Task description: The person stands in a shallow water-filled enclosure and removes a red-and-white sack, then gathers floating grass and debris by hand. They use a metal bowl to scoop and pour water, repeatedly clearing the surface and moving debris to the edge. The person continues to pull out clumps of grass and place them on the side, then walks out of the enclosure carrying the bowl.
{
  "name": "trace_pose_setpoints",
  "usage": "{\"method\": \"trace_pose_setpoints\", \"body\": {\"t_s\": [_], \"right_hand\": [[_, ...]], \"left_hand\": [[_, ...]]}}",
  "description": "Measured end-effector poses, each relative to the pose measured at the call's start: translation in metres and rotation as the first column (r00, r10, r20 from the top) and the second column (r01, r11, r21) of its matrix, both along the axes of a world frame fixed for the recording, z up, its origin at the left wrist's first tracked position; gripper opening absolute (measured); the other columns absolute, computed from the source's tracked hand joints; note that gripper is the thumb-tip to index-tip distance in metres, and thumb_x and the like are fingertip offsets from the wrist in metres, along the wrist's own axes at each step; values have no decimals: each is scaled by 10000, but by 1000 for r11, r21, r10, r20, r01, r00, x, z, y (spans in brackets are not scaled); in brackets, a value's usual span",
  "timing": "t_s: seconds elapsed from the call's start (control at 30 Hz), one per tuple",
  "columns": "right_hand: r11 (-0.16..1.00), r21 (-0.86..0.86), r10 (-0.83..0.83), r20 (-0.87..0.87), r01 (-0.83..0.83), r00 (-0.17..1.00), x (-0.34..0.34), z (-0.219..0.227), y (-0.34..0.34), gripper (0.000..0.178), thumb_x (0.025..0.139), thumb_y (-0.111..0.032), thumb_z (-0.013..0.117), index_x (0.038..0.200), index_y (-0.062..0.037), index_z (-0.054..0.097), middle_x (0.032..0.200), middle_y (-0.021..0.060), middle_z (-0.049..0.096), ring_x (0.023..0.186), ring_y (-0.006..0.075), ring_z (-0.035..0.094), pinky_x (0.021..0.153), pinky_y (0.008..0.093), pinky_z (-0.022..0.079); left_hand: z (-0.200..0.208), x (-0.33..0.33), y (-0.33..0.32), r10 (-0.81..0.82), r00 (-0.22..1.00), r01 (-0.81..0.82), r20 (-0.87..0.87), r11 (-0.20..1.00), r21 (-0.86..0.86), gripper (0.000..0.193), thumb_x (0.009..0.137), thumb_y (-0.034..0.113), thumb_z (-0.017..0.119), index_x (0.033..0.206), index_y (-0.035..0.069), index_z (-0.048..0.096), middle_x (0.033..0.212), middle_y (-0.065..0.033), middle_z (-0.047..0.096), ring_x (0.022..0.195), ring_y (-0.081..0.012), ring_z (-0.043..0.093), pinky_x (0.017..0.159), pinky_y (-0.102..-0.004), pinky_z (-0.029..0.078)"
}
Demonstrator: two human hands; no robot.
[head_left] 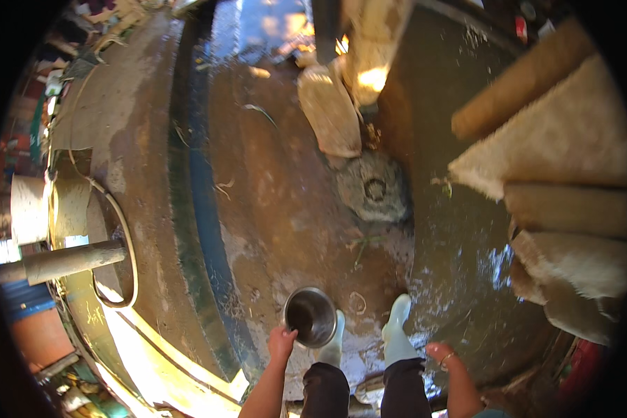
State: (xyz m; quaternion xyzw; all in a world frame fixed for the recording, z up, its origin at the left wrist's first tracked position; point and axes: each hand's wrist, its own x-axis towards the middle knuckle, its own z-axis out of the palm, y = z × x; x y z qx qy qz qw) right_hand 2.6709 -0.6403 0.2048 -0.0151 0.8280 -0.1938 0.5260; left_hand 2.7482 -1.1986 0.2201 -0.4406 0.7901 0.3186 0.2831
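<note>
My left hand (281, 343) is closed on the rim of a round, deep metal pot (311, 318). The pot is tilted so that its dark inside faces up, and I cannot tell whether anything lies in it. It hangs just beside one of the pale rubber boots (398, 317) on my feet. My right hand (440, 352), with a bracelet at the wrist, hangs apart from other things to the right of the boots. It looks loosely open and holds nothing that I can see, though its fingers are foreshortened.
Wet, muddy ground (272, 195) lies ahead, with a round grey stone block (374, 187) and a flat pale slab (329, 111). A blue-green strip (203, 188) runs along the left, beyond which a hose (129, 237) loops near a post (76, 261). Large tan, shaggy-edged sheets (557, 132) jut in at right.
</note>
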Motion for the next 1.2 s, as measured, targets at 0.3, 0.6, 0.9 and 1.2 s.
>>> {"method": "trace_pose_setpoints", "body": {"t_s": [0.3, 0.6, 0.9, 1.2], "right_hand": [[987, 101, -129, -6, 129, 992, -134, 154, -125, 257, 830, -266, 519, 742, -78, 670, 701, 45, 664, 603, 160, 601, 559, 334, 460], [985, 65, 169, -147, -161, 974, -390, 192, -334, 283, 826, -310, 524, 839, -89, 700, 799, 109, 686, 748, 240, 666, 693, 370, 524], [729, -228, 523, -421, -645, 741, -602, 343, -777, 346, 860, -390, 571, 1122, -172, 632, 1073, 114, 659, 983, 302, 628, 846, 395, 489], [757, -231, 525, -341, -611, 780, -787, 356, -1045, 401, 896, -332, 588, 1215, -90, 577, 1113, 118, 642, 1032, 263, 614, 873, 381, 502]], "left_hand": [[171, 78, -140, 861, 493, -750, -126, 494, 441, 174, 825, 146, 686, 881, 17, 584, 846, -66, 592, 727, -168, 585, 658, -335, 578], [258, -21, -279, 974, 209, -802, -92, 224, 553, 195, 861, 170, 643, 967, 26, 568, 845, -73, 593, 766, -192, 619, 700, -349, 576], [370, -194, -421, 982, 24, -799, -190, 133, 587, 195, 867, 186, 640, 963, 33, 567, 848, -68, 595, 775, -188, 624, 713, -350, 573], [350, -377, -656, 945, 147, -658, -293, 315, 684, 197, 873, 202, 636, 960, 40, 567, 851, -63, 598, 783, -183, 629, 726, -351, 571]]}}
